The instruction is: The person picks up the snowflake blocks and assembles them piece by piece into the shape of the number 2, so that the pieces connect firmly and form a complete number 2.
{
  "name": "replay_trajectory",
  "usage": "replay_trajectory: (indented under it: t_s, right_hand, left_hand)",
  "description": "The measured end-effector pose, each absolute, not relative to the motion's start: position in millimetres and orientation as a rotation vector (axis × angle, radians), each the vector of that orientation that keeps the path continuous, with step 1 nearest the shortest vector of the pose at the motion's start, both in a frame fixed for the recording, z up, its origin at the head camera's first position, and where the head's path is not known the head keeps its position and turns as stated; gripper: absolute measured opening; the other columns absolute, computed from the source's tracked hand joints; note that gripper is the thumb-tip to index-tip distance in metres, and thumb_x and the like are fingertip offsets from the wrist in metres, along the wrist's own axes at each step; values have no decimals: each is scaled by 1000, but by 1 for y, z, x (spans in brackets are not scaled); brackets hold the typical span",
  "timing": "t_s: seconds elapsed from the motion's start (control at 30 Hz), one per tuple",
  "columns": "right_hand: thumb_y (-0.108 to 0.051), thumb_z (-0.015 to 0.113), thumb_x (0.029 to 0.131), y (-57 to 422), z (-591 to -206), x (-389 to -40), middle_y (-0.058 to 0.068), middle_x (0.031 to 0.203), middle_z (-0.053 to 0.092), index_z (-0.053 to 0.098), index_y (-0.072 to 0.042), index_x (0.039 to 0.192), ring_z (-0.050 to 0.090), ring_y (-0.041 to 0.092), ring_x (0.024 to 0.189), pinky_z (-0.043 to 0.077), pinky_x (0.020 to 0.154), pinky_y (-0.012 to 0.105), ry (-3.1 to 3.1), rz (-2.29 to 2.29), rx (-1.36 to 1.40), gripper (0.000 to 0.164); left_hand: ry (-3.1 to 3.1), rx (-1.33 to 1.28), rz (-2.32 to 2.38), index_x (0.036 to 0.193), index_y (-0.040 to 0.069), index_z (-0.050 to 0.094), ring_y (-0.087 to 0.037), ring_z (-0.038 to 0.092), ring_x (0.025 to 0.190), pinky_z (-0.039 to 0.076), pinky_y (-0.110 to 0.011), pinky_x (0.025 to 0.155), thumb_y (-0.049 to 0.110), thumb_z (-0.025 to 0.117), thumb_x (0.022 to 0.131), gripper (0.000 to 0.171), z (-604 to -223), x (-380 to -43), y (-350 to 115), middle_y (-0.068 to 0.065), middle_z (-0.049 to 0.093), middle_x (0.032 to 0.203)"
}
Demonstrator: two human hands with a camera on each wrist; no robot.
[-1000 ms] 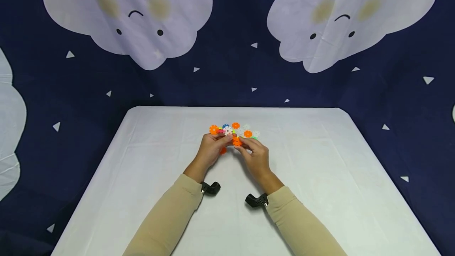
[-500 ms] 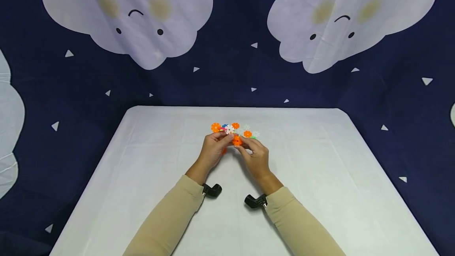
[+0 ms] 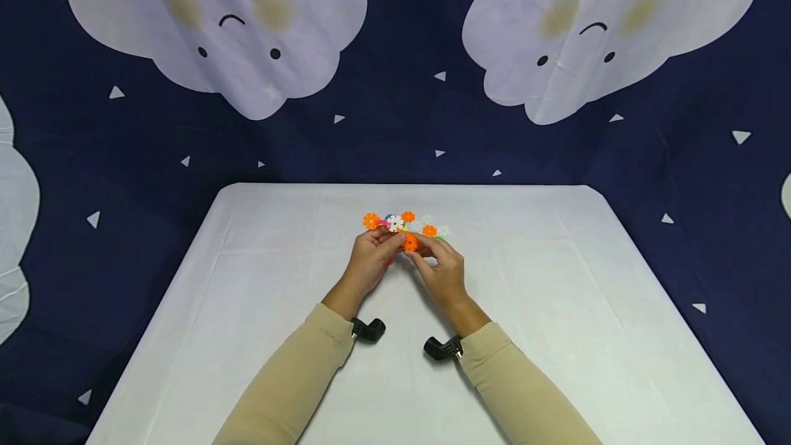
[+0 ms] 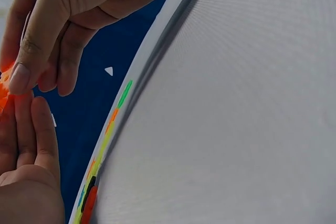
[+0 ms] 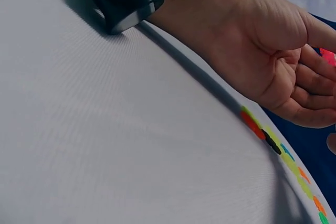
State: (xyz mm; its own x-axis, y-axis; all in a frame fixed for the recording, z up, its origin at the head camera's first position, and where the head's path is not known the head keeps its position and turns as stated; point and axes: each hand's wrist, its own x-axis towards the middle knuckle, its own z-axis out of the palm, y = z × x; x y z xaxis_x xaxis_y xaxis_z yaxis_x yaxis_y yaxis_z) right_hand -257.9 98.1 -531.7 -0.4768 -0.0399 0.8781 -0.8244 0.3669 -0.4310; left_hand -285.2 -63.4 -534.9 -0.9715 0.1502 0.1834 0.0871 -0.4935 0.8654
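Observation:
My left hand (image 3: 369,256) grips a cluster of toothed plastic snowflake discs. A white disc (image 3: 395,224) and an orange disc (image 3: 371,220) stick out beyond its fingers, and part of another orange disc shows below the hand. Facing it, my right hand (image 3: 443,272) pinches an orange snowflake disc (image 3: 410,242) between thumb and fingers, close against the left fingertips. In the left wrist view the right thumb (image 4: 22,77) presses on orange plastic at the frame edge. The right wrist view shows the left palm (image 5: 252,51), with a pinkish-red bit beyond the thumb. Fingers hide the joints between discs.
Behind the hands, loose discs lie flat on the white table (image 3: 525,335), among them an orange disc (image 3: 429,231), another orange disc (image 3: 408,216) and pale ones. A green disc (image 4: 124,94) lies near the far edge. A dark blue cloud-print curtain (image 3: 408,136) hangs behind.
The cluster in the left hand has shifted and turned slightly, and the orange disc below that hand shows less. Both hands stay in nearly the same place, still gripping.

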Motion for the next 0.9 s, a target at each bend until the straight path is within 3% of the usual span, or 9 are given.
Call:
replay_trajectory:
  t_s: [0.2, 0.37, 0.5, 0.63, 0.9]
  right_hand:
    - [14, 89, 77, 101, -543, -262, 21, 94, 72, 71, 12, 119, 74, 31, 74, 63, 67, 38, -1903, 1223, 742, 46]
    - [6, 87, 83, 101, -547, -261, 20, 97, 70, 70, 10, 117, 72, 29, 79, 62, 69, 39, -2085, 1160, 659, 38]
    - [-5, 86, 88, 95, -547, -262, 15, 104, 70, 73, 5, 112, 68, 30, 93, 57, 86, 43, -2338, 1018, 664, 29]
    - [-20, 86, 90, 86, -546, -264, 11, 106, 69, 76, 0, 110, 63, 31, 101, 50, 95, 47, -2524, 852, 734, 30]
    - [-35, 91, 85, 69, -549, -270, 8, 93, 62, 80, -4, 100, 56, 30, 86, 47, 77, 44, -2578, 703, 661, 36]
  left_hand:
    - [1568, 290, 2698, 93, 4, 69, -14, 70, 83, 60, -27, 77, -6, 72, 97, 11, -533, -286, -63, -8, 73, 92]
    - [1580, 218, 2751, 94, 1, 72, -14, 69, 77, 61, -31, 77, -2, 75, 96, 5, -534, -289, -64, -6, 73, 89]
    - [1544, 171, 2818, 91, 2, 72, -15, 70, 77, 62, -39, 83, -3, 76, 96, 8, -535, -292, -66, -7, 72, 88]
    - [1516, 117, 2877, 86, 4, 69, -18, 70, 77, 61, -44, 88, -4, 76, 95, 14, -534, -294, -68, -7, 68, 85]
    - [1507, 83, 2914, 92, 1, 71, -18, 71, 80, 62, -38, 86, -4, 77, 95, 8, -534, -295, -70, -10, 72, 91]
